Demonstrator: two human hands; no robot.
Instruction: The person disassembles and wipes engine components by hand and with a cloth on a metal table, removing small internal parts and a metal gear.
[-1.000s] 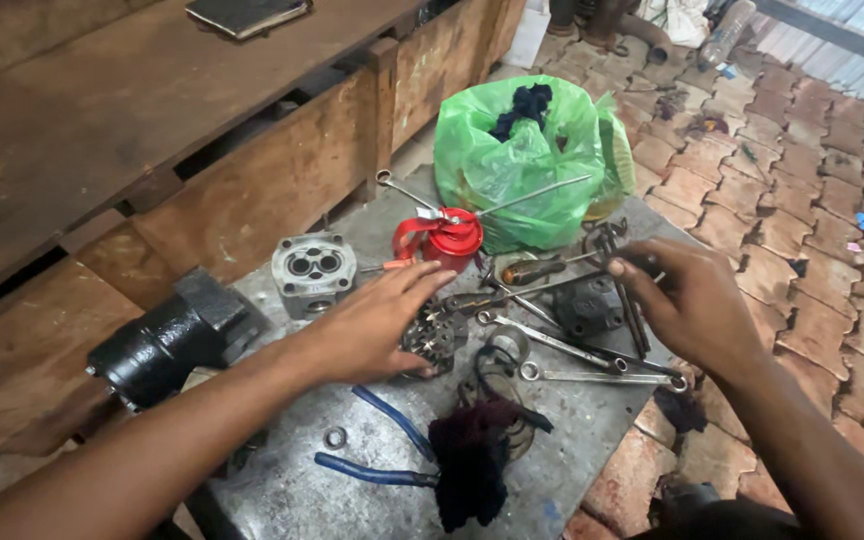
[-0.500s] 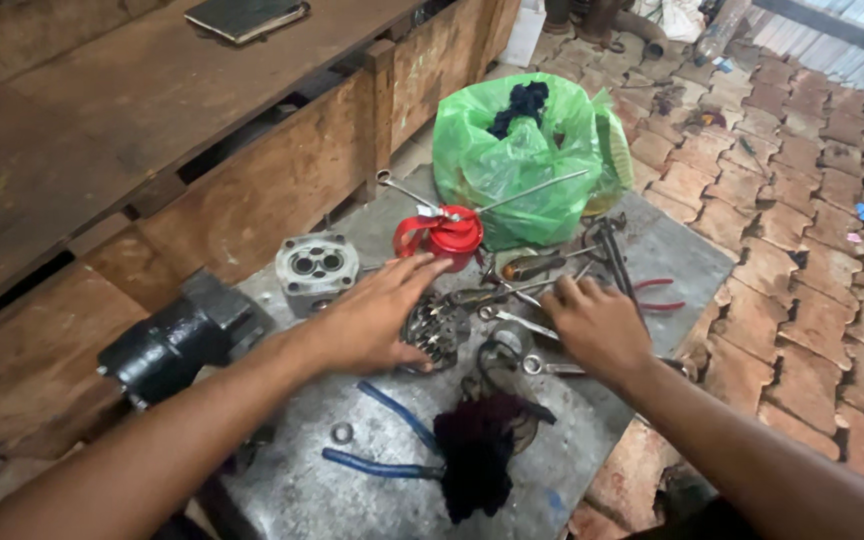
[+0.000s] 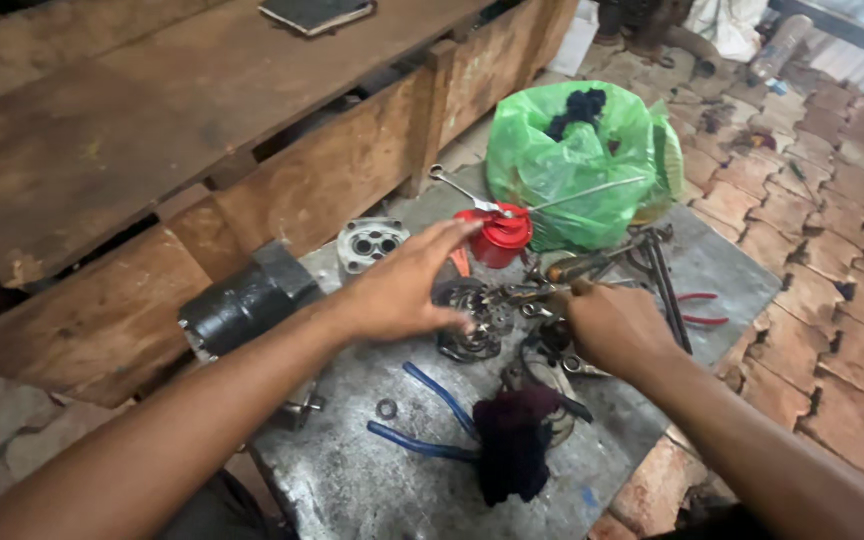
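At the bottom of the frame a dark rag (image 3: pixel 510 445) lies over blue-handled pliers (image 3: pixel 430 420) on the grey metal table (image 3: pixel 352 480), with a small washer (image 3: pixel 386 408) just left of them.

Above that, at centre, the right hand (image 3: pixel 617 325) has come in from the right edge, where it hovered a second ago, and now sits closed low over the heap of wrenches (image 3: pixel 592 275); its grip is curled together on something in the heap, but which tool I cannot tell, since the fingers hide it. The left hand (image 3: pixel 407 290) has lifted slightly, its fingers spread apart and holding nothing, the palm over the dark round toothed part (image 3: pixel 472 320) at the frame's centre. So the sorting has moved from reaching to picking: one hand steadies near the part while the other takes a tool.

Left of centre lies a black cylindrical motor body (image 3: pixel 237 300); a grey housing with holes (image 3: pixel 370 243) stands behind the left hand. Farther up are a red oil can (image 3: pixel 497 235) and a green plastic bag (image 3: pixel 577 165), with the wooden bench (image 3: pixel 152 120) at upper left.
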